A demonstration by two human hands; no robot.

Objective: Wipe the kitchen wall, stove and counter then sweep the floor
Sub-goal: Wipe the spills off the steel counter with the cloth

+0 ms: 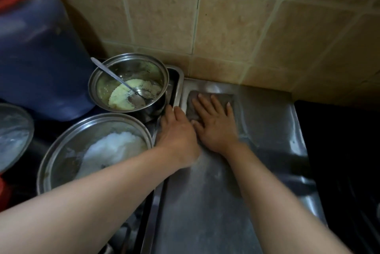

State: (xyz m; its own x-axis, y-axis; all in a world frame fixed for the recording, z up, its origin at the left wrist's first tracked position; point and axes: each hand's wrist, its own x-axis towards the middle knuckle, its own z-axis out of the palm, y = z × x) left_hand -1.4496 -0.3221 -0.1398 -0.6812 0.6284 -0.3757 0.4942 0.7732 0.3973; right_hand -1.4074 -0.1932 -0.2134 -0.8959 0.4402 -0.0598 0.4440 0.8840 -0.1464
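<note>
A dark grey cloth (226, 97) lies flat on the steel counter (205, 202), close to the beige tiled wall (236, 27). My right hand (216, 124) presses on the cloth with fingers spread and palm down. My left hand (177, 130) rests on the counter's left edge beside it, its fingertips curled over the rim of the sink (176, 81). The stove (339, 151) is a dark area at the right, and its details are lost in shadow.
A steel pot (102, 81) with yellowish food and a spoon (115, 76) sits in the sink. In front of it stands a wide steel bowl (61, 151) of white food. A big blue barrel (41, 58) with a red lid stands at left.
</note>
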